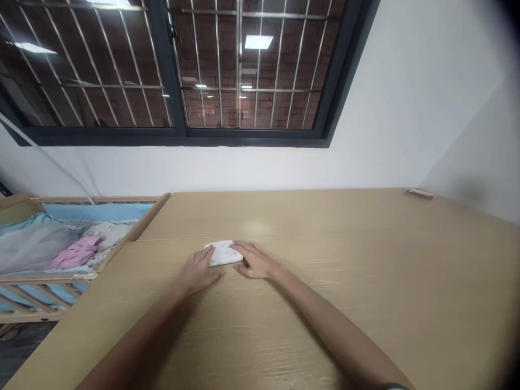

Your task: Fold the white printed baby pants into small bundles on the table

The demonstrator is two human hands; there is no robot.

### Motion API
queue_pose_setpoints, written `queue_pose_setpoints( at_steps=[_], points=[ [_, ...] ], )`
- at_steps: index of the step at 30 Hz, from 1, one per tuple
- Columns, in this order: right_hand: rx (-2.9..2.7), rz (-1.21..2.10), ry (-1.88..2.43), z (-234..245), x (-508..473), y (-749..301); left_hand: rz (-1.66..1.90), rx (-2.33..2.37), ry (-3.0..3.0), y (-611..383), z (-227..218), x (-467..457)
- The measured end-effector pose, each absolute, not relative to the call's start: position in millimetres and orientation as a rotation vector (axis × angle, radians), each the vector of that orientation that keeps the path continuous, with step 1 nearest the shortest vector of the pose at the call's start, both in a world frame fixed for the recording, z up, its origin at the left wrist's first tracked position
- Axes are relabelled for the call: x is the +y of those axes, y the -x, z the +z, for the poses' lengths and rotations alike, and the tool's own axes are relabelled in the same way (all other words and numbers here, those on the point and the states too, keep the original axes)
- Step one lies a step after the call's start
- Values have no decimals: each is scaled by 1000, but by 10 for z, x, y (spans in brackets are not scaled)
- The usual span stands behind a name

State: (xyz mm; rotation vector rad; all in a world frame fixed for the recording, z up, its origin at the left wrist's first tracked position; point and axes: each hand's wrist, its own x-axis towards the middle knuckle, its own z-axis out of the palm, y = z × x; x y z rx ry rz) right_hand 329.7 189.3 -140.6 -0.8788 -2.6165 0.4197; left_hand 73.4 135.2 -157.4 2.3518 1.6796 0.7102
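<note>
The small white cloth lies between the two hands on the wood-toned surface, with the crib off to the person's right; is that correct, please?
Not quite: the crib stands to the person's left, not right, as the head view shows. The small white cloth does lie between the left hand and the right hand on the wood-toned surface.

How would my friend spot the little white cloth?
Find the window, then the wide wooden tabletop below. There, a left hand and right hand reach in. The white cloth lies between them; unlike the pink cloth in the crib, both hands touch it.
</note>
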Motion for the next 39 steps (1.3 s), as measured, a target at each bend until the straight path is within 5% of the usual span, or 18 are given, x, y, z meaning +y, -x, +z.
queue_pose_setpoints(
  at_steps=[12,21,26,31,39],
  points=[
    [-2002,1031,1018,-1106,2362,-2995,845,1851,-1889,-806,-1276,1180],
    [-2326,853,1174,-1151,2439,-2833,548,2116,-1974,-1113,-1356,1002],
    [-2632,589,738,-986,1976,-2821,760,1895,-2418,-1368,-1514,728],
    [-2909,779,404,-1106,1710,-2776,653,1903,-2528,-1589,-1817,579],
    [-2866,677,618,-1296,2390,-2841,734,1992,-2545,-1600,-1950,617]
  ],
)
